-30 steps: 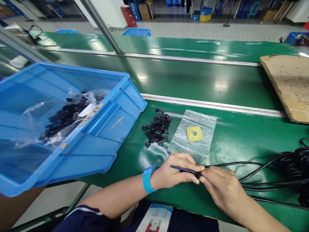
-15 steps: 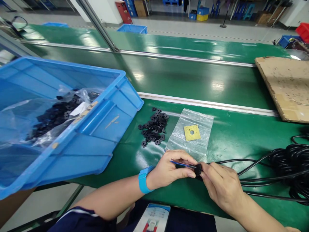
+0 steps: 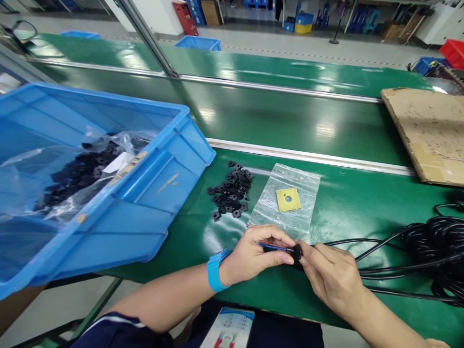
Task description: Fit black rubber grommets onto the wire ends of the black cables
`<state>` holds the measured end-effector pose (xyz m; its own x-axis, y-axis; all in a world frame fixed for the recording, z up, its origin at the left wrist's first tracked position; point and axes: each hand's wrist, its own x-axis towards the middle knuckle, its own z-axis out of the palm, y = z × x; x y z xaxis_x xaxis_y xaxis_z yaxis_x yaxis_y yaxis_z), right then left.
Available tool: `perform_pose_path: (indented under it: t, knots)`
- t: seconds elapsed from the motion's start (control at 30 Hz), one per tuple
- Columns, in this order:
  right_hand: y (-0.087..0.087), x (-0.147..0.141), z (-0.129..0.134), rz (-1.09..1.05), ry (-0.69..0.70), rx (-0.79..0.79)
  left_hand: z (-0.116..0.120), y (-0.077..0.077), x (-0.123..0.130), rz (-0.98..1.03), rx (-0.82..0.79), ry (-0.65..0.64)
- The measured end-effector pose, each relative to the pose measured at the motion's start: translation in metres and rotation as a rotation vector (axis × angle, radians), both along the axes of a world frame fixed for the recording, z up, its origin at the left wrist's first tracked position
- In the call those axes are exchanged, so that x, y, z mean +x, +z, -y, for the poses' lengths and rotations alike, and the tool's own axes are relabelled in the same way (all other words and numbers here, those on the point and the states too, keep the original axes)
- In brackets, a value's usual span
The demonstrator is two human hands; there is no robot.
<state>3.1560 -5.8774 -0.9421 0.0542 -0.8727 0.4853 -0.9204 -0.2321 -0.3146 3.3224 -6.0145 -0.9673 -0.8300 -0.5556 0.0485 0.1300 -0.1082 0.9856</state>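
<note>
Green worktop (image 3: 362,203): crossed by a pale metal strip. Blue crate (image 3: 155,193): placed at left, tilted; black parts in clear plastic contained. Cardboard sheet (image 3: 431,130): laid at far right. Black cable coil (image 3: 435,251): heaped at right; strands led toward the right hand, their ends hidden there. Right hand (image 3: 335,275): thumb and fingers pinched on the small black piece. Left hand (image 3: 253,253): curled, thumb and forefinger closed on the same piece from the other side. Clear bag (image 3: 270,203): laid flat beyond the hands. Loose black parts (image 3: 232,191): piled left of the bag. Yellow square plate (image 3: 282,203): pierced, set on the bag. Small black piece (image 3: 297,253): held between both hands' fingertips, above the worktop. Blue wire (image 3: 271,247): extended from the piece into the left hand.
</note>
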Motion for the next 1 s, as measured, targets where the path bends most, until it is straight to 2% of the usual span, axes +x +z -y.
perform_pose_path:
  t: [0.2,0.33,0.53,0.7,0.83,1.0]
  knots:
    - [-0.004,-0.001,0.003,-0.035,-0.026,-0.013,0.000,-0.001,-0.001,0.029,0.053,0.007]
    - [-0.008,-0.001,0.007,-0.055,-0.056,-0.002,0.002,0.000,-0.003,0.060,-0.008,0.065]
    - [-0.010,-0.002,0.006,-0.041,-0.041,-0.086,0.001,0.000,-0.005,-0.033,0.183,-0.022]
    - [-0.012,-0.001,0.007,-0.052,-0.036,-0.087,0.000,0.002,-0.003,-0.045,0.150,-0.056]
    - [-0.013,-0.002,0.010,-0.051,-0.032,-0.081,0.001,0.003,-0.004,0.025,0.156,0.026]
    - [-0.006,-0.024,0.008,0.051,-0.062,0.014,0.009,0.001,-0.007,0.020,0.329,0.157]
